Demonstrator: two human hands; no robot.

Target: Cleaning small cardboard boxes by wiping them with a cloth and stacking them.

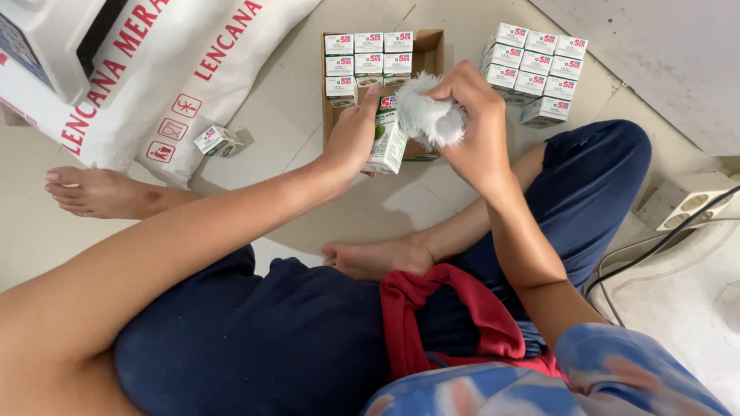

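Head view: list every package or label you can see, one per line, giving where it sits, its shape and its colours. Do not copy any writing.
Small carton: in left hand, white and green.
Fluffy white cloth: in right hand.
Cardboard tray: floor ahead, brown, holding white cartons.
Stacked cartons: right of tray, white.
Lone carton: floor, beside sack.
Sack: upper left, white, red print.

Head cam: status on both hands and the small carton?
Left hand grips small white-green carton. Right hand holds fluffy white cloth against carton top. Open cardboard box of matching cartons beyond; stacked cartons to its right. Nothing blocking.
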